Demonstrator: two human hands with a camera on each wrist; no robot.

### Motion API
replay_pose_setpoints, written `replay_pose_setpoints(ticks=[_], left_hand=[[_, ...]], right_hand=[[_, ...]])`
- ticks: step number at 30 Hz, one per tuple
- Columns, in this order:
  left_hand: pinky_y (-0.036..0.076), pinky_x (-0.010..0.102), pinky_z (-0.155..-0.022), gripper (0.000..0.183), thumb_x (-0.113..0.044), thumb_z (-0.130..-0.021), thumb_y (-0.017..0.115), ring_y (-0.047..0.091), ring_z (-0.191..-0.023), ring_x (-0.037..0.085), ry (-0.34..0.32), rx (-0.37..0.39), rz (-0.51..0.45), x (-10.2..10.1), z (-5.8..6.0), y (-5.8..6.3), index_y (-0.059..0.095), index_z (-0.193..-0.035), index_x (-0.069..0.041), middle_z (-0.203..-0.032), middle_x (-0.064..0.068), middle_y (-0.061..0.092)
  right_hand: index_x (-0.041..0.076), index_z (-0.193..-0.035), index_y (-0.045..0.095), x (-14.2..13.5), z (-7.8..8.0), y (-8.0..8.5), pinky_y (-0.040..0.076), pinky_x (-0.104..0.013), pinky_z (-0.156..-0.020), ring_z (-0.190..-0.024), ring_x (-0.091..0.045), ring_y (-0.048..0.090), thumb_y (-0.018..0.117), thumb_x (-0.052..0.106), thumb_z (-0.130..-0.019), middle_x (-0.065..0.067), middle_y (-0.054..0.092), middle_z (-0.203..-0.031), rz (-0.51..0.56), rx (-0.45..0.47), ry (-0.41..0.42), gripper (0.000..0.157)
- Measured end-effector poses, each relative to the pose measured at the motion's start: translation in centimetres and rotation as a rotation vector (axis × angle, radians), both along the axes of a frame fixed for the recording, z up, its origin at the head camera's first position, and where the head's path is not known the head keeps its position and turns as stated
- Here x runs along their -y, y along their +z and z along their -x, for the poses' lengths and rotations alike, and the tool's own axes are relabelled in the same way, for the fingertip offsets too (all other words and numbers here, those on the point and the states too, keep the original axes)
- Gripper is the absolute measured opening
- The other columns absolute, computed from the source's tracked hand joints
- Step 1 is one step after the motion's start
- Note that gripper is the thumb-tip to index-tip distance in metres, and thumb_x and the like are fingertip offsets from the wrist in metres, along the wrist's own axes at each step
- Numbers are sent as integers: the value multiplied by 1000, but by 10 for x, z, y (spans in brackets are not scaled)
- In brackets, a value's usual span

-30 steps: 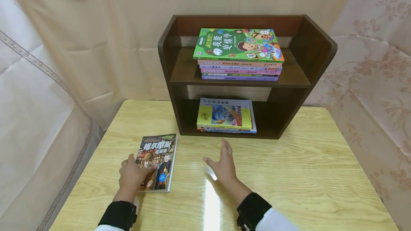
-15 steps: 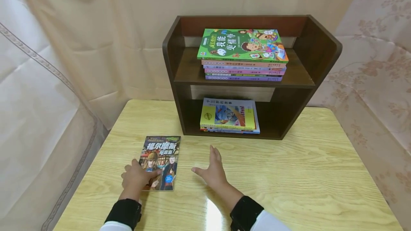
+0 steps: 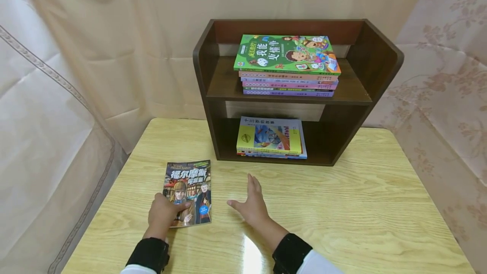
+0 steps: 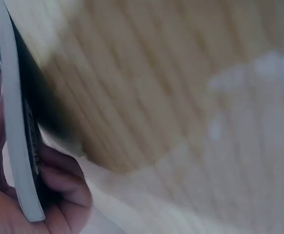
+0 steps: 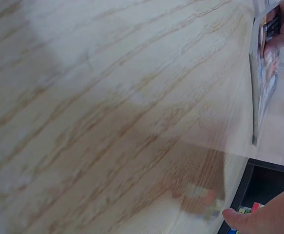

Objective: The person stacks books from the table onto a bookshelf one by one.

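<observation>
A paperback book [image 3: 188, 189] with a dark illustrated cover lies at the left of the table in the head view. My left hand [image 3: 161, 212] grips its left edge, thumb over the cover. In the left wrist view the fingers [image 4: 66, 180] curl beneath the book [image 4: 20, 122], and that edge is raised off the tabletop. My right hand [image 3: 254, 206] hovers over the table to the right of the book, thumb spread from straight fingers, holding nothing. The right wrist view shows the thumb of the right hand [image 5: 268, 214] and, beyond, the book [image 5: 264, 78].
A dark brown two-tier bookshelf [image 3: 348, 136] stands at the back of the table [image 3: 327, 210]. Its upper tier bears a stack of books [image 3: 287, 60] topped by a green one. A smaller pile of books [image 3: 270, 136], yellow on top, lies in the lower tier. Curtains hang behind.
My left hand has taken hold of the book and its left edge has come up, tilting it. The right hand has shifted a little to the left, toward the book.
</observation>
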State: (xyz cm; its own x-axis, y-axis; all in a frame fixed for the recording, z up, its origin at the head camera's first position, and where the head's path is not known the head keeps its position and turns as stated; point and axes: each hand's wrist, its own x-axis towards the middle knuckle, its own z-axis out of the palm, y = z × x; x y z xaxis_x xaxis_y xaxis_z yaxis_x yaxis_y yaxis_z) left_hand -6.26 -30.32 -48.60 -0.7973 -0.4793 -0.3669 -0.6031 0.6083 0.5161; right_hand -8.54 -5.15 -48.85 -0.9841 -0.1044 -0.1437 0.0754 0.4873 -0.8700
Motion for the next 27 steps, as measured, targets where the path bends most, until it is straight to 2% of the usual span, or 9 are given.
replay_pose_setpoints(ticks=[4,6,9,11,13,17,21,23,27], left_hand=[[49,50,-76,68,-25,-82,78,59,-92,44,17,-58,-12,0,-2,-1,38,-117,16,-109,37,54],[47,55,-83,63,-19,-85,75,56,-101,48,4,-103,-13,1,-4,-1,37,-121,17,-113,39,53],[47,57,-86,59,-15,-88,69,54,-105,50,-25,-159,-37,2,-8,-2,35,-125,16,-115,39,52],[51,54,-80,56,-13,-90,68,56,-98,49,-37,-197,-66,2,-11,-3,34,-125,14,-114,40,52],[55,47,-66,51,-13,-91,67,61,-84,44,-42,-230,-98,2,-14,-5,34,-122,10,-109,39,54],[51,36,-46,43,-12,-91,67,60,-69,32,-58,-303,-145,-2,-20,-4,35,-114,5,-100,34,57],[52,34,-49,39,-9,-90,67,57,-77,31,-65,-364,-221,-12,-22,0,37,-111,3,-101,29,56],[53,36,-48,38,-7,-91,67,58,-76,31,-64,-384,-275,-17,-22,3,37,-112,4,-100,28,54],[51,36,-67,36,-6,-90,67,55,-84,27,-65,-397,-315,-29,-22,8,40,-112,3,-101,21,54]], right_hand=[[5,-154,17,-1,0,0,36,-59,-105,-135,-48,32,81,25,-78,-22,16,-157,9,11,2,101],[6,-154,17,-1,-1,1,36,-59,-104,-134,-48,32,81,24,-79,-21,15,-157,13,16,3,100],[6,-154,17,-1,-1,1,35,-59,-105,-135,-47,32,80,24,-79,-21,16,-157,17,20,5,100],[6,-154,17,-1,-1,1,35,-59,-105,-135,-47,32,80,25,-80,-22,17,-157,12,14,8,99],[6,-154,17,-2,-1,1,33,-60,-106,-136,-47,31,79,25,-80,-23,18,-157,11,18,10,98],[6,-154,16,-5,0,1,30,-61,-107,-136,-48,30,78,26,-82,-25,20,-155,20,25,20,97],[6,-154,16,-8,1,1,28,-62,-108,-136,-48,30,75,26,-85,-26,25,-153,59,42,39,94],[6,-154,16,-9,2,1,29,-61,-108,-136,-46,31,74,27,-86,-25,28,-153,82,53,48,92],[3,-153,18,-11,2,1,33,-58,-107,-133,-44,38,69,30,-90,-25,34,-150,144,66,82,85]])
